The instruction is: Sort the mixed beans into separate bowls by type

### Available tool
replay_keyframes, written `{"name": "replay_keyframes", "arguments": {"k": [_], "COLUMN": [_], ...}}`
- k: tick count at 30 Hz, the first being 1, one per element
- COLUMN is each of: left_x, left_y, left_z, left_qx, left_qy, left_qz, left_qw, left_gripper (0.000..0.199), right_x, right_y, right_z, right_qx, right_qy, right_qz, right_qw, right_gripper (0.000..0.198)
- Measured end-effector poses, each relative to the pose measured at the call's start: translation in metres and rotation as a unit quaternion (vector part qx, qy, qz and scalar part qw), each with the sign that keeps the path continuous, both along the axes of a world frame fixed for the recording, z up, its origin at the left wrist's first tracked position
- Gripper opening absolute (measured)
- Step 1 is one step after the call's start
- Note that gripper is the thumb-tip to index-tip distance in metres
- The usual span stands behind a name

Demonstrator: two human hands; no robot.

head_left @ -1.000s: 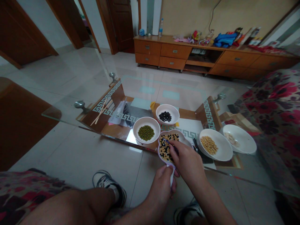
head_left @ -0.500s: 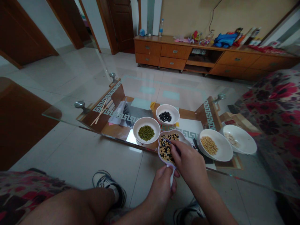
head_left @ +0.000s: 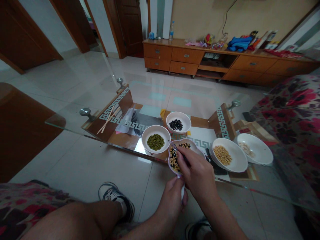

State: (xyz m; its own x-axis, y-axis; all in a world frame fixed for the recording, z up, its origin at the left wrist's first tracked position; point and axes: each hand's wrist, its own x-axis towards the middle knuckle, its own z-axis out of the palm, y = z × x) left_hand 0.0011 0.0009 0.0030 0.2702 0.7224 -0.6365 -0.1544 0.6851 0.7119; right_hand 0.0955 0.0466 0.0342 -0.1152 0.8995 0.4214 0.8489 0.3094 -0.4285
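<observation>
Left hand [head_left: 171,196]: my fingers were wrapped round the white handle [head_left: 183,193] of a scalloped dish [head_left: 196,146], thumb uppermost. Dish lay at the near edge of the glass table [head_left: 62,121]; whether it rested on the glass, I could not tell. Mixed beans [head_left: 173,160], yellowish and black, filled its left part; its far right part showed bare.

Right hand [head_left: 200,170]: I was pinching a slim dark tool [head_left: 175,147] between thumb and fingers, over the dish. Tip pointed to the dish's far left rim, near the bowl of green beans. Could not make out whether the tip gripped a bean.

Around the dish: green beans [head_left: 156,142] in a white bowl [head_left: 145,140] just to the left; black beans [head_left: 176,125] in a second bowl [head_left: 186,121] beyond; yellow beans [head_left: 222,155] in a third bowl [head_left: 238,158] to the right. Beside that, a fourth bowl [head_left: 263,151] with pale bits [head_left: 247,149], too blurred to identify. Thin sticks [head_left: 107,121] lay crossed well off to the left.
</observation>
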Motion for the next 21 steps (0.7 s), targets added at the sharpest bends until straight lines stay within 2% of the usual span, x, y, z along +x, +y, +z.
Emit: {"name": "replay_keyframes", "arguments": {"k": [9,15,21], "left_x": [-0.001,-0.002,-0.002], "left_y": [-0.001,0.0,-0.002], "left_z": [0.0,-0.001,-0.002], "left_qx": [-0.012,-0.018,-0.017], "left_qy": [-0.012,-0.002,-0.013], "left_qz": [-0.001,-0.004,-0.001], "left_qw": [1.0,1.0,1.0], "left_gripper": [0.041,0.047,0.045], "right_x": [0.01,0.018,0.017], "right_y": [0.0,-0.002,-0.004], "right_z": [0.002,0.001,-0.003], "right_qx": [-0.027,-0.086,-0.147], "right_qy": [-0.009,-0.047,-0.103], "right_qz": [-0.036,-0.102,-0.096], "right_qw": [0.999,0.99,0.979], "right_gripper": [0.028,0.027,0.024]}}
